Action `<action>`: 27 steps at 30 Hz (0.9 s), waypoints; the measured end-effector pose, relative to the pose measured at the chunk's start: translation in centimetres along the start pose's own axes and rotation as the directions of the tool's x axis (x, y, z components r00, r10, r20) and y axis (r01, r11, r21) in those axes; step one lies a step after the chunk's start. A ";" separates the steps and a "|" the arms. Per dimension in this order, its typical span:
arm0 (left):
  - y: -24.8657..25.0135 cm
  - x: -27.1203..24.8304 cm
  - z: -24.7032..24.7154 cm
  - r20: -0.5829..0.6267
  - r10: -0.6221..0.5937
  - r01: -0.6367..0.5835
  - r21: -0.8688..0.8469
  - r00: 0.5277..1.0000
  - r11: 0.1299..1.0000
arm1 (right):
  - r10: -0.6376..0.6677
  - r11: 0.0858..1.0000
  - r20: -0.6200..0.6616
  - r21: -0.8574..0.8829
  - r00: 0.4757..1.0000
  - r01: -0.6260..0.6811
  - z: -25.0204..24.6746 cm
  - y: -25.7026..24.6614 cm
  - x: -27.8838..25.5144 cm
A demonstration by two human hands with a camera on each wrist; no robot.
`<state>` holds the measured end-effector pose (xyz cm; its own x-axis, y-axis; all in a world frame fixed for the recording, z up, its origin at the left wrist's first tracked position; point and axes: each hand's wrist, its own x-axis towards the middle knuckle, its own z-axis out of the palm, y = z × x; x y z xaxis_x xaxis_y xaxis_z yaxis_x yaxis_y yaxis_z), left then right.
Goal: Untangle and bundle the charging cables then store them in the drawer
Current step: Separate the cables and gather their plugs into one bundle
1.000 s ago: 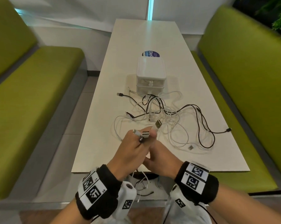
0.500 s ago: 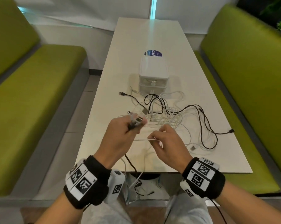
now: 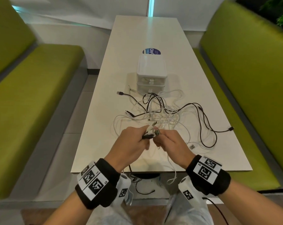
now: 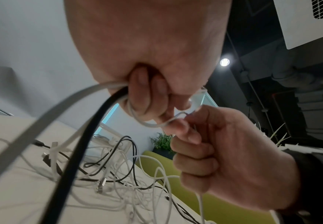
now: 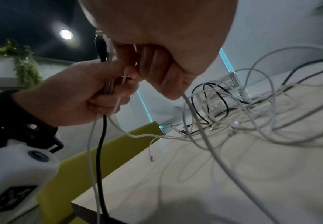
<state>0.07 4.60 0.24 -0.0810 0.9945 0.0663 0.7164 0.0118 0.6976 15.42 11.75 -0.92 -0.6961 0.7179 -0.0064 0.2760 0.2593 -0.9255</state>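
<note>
A tangle of white and black charging cables (image 3: pixel 166 111) lies on the white table (image 3: pixel 105 111), in front of a small white drawer unit (image 3: pixel 151 69) with both drawers closed. My left hand (image 3: pixel 131 143) grips a bunch of cable ends, one black (image 4: pixel 91 136) and the rest white, with the plugs sticking out above the fist. My right hand (image 3: pixel 171 143) meets it and pinches a thin white cable (image 4: pixel 156 124) that loops round my left fingers. In the right wrist view that white cable (image 5: pixel 214 151) runs from my right hand down to the pile.
Green benches (image 3: pixel 31 98) flank the table on both sides. A blue sticker (image 3: pixel 151 51) lies behind the drawer unit. Cable ends hang over the near table edge (image 3: pixel 153 172) toward my lap. A black plug (image 3: pixel 230 128) lies near the right edge.
My hands, apart half a second ago, have come together again over the near part of the table. The left hand still holds its bunch of plugs.
</note>
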 end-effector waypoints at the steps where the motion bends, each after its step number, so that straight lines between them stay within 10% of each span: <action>1: -0.1 0.0 -0.2 0.015 -0.015 0.015 0.016 1.000 1.000 | 0.026 0.999 0.008 0.047 1.000 -0.026 0.0 0.2 -0.2; 9: 0.5 -0.3 -3.4 -0.388 -0.160 -0.089 -0.552 0.908 0.829 | 0.017 0.995 0.018 0.102 1.000 -0.019 -1.1 1.5 -1.2; 15: 0.8 -0.2 -4.3 -0.463 -0.181 -0.145 -0.584 0.868 0.798 | 0.083 0.993 0.146 0.075 0.986 -0.095 -0.3 2.3 -1.8; 21: 0.5 -0.1 -4.6 -0.509 -0.277 -0.161 -0.658 0.815 0.736 | 0.282 0.883 0.647 -0.464 0.708 0.073 1.4 3.2 -3.7; 27: 0.7 -0.1 -4.5 -0.445 -0.261 -0.169 -0.720 0.857 0.674 | 0.344 0.817 0.621 -0.568 0.705 0.101 1.1 3.0 -2.5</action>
<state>-2.49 4.02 3.95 -0.5646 0.8027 0.1924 -0.0025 -0.2347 0.9721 17.27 9.98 -4.11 -0.8069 0.1940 -0.5579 0.5312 0.6513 -0.5419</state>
